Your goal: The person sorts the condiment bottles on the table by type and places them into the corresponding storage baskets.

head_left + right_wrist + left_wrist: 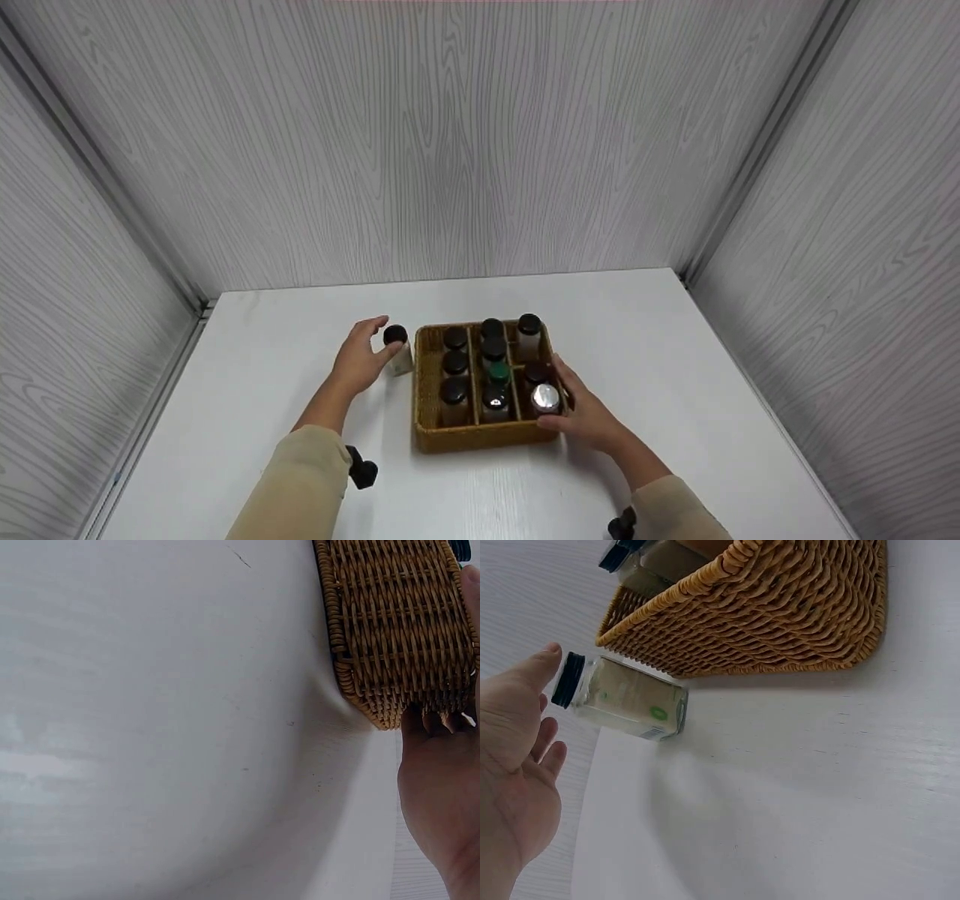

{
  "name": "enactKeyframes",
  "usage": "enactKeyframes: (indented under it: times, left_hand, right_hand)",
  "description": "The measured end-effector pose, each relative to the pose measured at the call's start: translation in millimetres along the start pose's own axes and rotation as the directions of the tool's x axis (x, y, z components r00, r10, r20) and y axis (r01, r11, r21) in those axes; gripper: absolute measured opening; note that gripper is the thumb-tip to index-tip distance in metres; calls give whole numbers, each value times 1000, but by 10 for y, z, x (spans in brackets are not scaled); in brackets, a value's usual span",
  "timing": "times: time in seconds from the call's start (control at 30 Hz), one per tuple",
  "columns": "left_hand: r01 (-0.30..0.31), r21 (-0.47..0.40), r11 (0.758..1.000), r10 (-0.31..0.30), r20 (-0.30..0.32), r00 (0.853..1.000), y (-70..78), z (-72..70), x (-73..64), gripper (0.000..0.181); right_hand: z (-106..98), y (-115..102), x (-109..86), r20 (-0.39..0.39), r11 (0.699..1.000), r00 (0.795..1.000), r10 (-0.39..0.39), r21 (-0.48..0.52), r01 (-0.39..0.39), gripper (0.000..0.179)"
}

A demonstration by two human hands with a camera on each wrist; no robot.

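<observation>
A clear spice jar (pixel 634 696) with a black cap, pale contents and a small green mark stands upright on the table, left of the wicker basket (pixel 780 622). My left hand (pixel 358 363) is spread beside it, thumb and fingers apart around the cap without gripping. In the left wrist view, the thumb tip comes close to the black cap (pixel 568 680). My right hand (pixel 591 421) holds the basket's near right corner, its fingers along the right side and thumb at the front rim. Close to that thumb is a silver-lidded jar (pixel 545 398).
Dividers split the basket into compartments with several black-capped jars, a green-capped jar (pixel 499 373) and a dark red-capped jar (pixel 535 373). Under everything is a white table (pixel 285 322). Grey wood-grain panels (pixel 450 150) enclose its back and sides.
</observation>
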State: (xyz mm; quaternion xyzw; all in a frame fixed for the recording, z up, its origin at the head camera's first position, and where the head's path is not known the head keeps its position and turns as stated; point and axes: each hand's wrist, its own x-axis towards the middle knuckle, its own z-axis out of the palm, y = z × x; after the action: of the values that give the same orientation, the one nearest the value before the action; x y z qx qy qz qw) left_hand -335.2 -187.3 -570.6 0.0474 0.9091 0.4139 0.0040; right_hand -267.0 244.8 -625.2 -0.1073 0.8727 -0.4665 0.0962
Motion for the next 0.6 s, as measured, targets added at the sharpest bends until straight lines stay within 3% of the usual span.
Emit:
enactKeyframes:
  times: [0.6]
  left_hand:
    - [45,56,997,-45,-3,999,24,121,53,62]
  right_hand:
    - [-2,23,11,23,1000,1000,-11,15,11,125]
